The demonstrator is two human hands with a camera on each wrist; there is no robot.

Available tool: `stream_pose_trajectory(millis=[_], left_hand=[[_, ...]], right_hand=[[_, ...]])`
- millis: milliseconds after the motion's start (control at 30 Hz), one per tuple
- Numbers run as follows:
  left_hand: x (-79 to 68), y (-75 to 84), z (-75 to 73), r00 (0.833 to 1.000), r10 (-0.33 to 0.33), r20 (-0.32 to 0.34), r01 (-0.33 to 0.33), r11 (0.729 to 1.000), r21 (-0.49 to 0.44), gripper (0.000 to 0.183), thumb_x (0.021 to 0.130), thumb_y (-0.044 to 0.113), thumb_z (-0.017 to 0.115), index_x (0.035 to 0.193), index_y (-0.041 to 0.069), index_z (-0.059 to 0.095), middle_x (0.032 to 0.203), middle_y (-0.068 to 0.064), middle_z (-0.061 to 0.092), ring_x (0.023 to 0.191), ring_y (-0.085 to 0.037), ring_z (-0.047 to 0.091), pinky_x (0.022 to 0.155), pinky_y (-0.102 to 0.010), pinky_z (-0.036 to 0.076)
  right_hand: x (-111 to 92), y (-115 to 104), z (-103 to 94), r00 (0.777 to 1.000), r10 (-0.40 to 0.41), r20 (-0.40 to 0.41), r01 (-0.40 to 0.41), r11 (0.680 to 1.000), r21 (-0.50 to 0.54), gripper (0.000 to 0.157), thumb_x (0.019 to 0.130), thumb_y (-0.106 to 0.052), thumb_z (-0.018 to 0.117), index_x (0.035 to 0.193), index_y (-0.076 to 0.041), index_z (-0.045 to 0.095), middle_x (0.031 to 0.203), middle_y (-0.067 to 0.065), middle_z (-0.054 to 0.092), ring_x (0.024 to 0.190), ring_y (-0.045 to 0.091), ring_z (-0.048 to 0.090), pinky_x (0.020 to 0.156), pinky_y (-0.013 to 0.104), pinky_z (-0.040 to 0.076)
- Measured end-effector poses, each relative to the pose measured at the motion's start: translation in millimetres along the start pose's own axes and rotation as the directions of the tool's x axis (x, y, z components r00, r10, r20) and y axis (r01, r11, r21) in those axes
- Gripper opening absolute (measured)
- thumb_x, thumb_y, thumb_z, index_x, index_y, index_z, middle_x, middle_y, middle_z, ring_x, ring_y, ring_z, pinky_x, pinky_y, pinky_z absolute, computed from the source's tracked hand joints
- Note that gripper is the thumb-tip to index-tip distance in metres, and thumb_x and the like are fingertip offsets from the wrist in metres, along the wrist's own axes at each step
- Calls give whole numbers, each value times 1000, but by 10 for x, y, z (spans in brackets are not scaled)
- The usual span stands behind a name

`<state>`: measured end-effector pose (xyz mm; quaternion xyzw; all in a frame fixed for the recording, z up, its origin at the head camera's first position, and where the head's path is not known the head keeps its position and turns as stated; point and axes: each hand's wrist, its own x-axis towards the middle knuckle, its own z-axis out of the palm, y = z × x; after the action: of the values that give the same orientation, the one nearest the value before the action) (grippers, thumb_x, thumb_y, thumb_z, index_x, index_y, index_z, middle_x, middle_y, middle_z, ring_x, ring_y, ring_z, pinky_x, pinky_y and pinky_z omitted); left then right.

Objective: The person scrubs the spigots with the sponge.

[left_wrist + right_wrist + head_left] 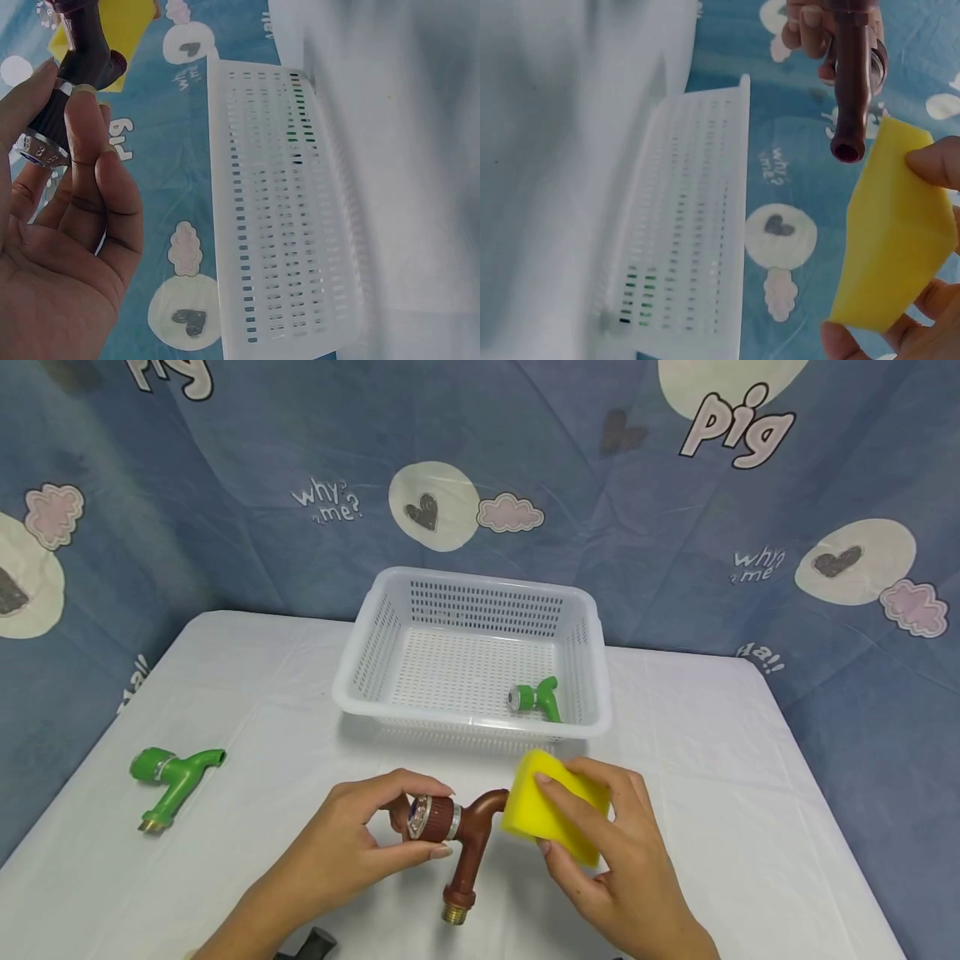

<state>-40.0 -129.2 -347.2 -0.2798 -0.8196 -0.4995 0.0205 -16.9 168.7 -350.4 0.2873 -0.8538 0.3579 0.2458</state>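
A brown faucet (470,843) with a brass threaded end is held up by its round knob, which my left hand (360,831) pinches between thumb and fingers. My right hand (626,852) grips a yellow sponge (558,806) close to the faucet's spout. In the right wrist view, the spout opening of the faucet (851,97) faces the camera, with the sponge (892,232) beside it. The left wrist view shows the left hand's fingers (90,135) curled round the knob; part of the sponge (139,37) appears behind the faucet.
A white perforated basket (472,722) stands at the back of the white table (262,693), with a small green faucet (542,697) inside. Another green faucet (172,785) lies at the left. A black object (315,943) pokes in at the bottom edge. Behind hangs a printed blue cloth (285,560).
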Motion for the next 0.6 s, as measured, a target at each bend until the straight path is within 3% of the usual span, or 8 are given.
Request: stream_pose_trajectory(millis=[233,333,600], left_hand=[[10,-4,2,1000,-21,6,21,1000,10,45,81,32,92,121,28,71,86,19,64,73,-9,60,61,-22,49],[11,1,3,999,-35,2,35,999,15,44,82,35,91,121,29,71,88,19,65,73,-10,59,61,-22,49],[13,-6,5,999,-30,-34,30,1000,5,45,80,31,93,119,31,71,76,16,59,65,-6,55,51,-20,41]], right_hand=[[7,-26,17,999,-48,-9,48,996,74,48,105,-42,59,138,-9,67,138,16,56,124,33,48,107,26,38],[4,-61,23,997,-79,23,76,991,115,48,104,-41,62,139,-8,65,140,16,55,125,31,48,110,24,38],[11,-139,111,964,-249,94,228,954,194,46,103,-37,68,139,-9,64,139,17,55,124,30,51,106,33,45]])
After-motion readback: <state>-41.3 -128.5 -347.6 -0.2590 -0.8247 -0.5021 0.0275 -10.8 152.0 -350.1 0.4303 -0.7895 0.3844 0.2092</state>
